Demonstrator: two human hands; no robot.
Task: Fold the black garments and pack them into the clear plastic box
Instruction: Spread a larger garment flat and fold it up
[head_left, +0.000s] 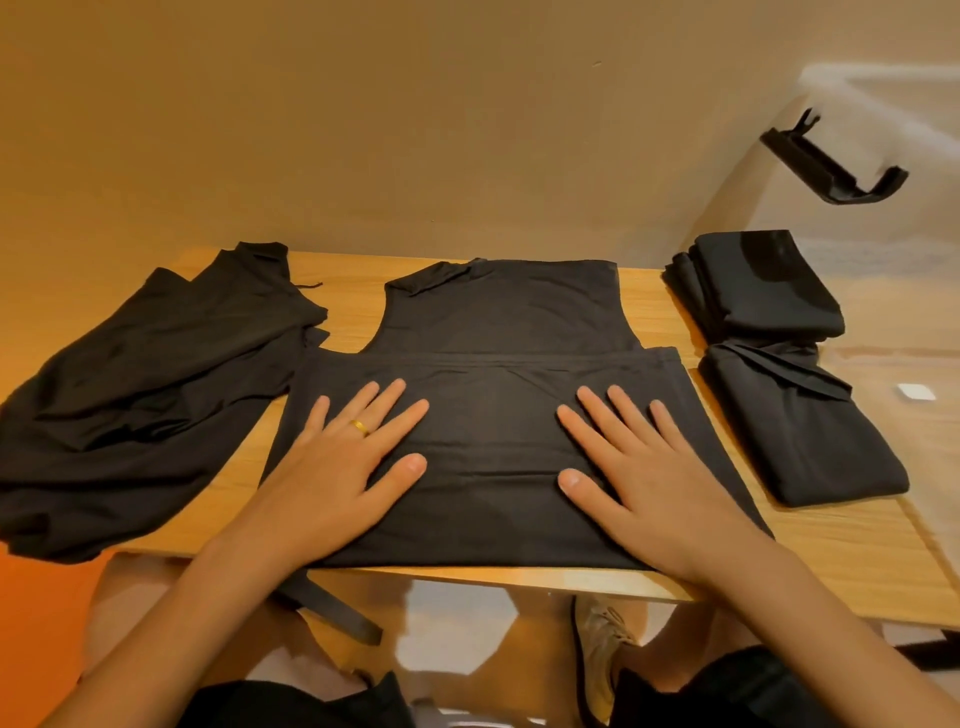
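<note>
One wooden table (841, 551) spans the middle of the frame. Spread flat at its centre is a black sleeveless garment (498, 322), its lower part folded up over itself. A black strap (332, 610) hangs below the near table edge. At the left, an unfolded black heap (156, 374) overhangs the table edge. At the right, a far folded bundle (758, 286) and a near folded bundle (800, 431) touch end to end.

Both the left hand (343, 462) and the right hand (654, 467) lie palm-down on the central garment, well apart. Each grip is slack, with fingers straight and spread and nothing held. A gold ring (359, 427) is on the left hand. A black clip (831, 166) sits on a pale translucent surface at the upper right; whether that is the box cannot be told.
</note>
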